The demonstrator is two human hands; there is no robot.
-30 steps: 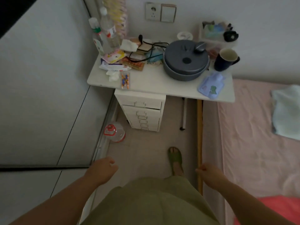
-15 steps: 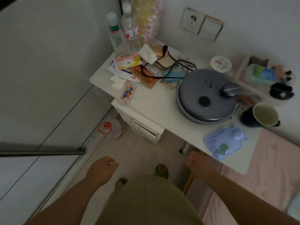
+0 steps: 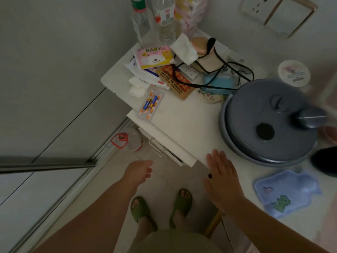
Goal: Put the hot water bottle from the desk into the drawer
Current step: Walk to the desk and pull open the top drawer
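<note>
The hot water bottle (image 3: 285, 193), pale blue with a green dinosaur print, lies flat at the near right end of the white desk (image 3: 184, 121). My right hand (image 3: 221, 177) hovers open, fingers spread, over the desk's front edge, left of the bottle and apart from it. My left hand (image 3: 139, 170) hangs loosely open over the floor, just in front of the white drawer unit (image 3: 164, 149) under the desk; its drawers look closed or barely ajar.
A large grey round lidded pot (image 3: 269, 123) stands behind the bottle. Clutter fills the desk's far left: a battery pack (image 3: 151, 105), a baby wipes pack (image 3: 155, 56), black cables, water bottles. A clear jug with a red handle (image 3: 127, 141) stands on the floor by the drawers.
I have stepped closer to the desk. My right hand rose from below the desk edge to over the desktop and spread open. My left hand moved nearer the drawers.
</note>
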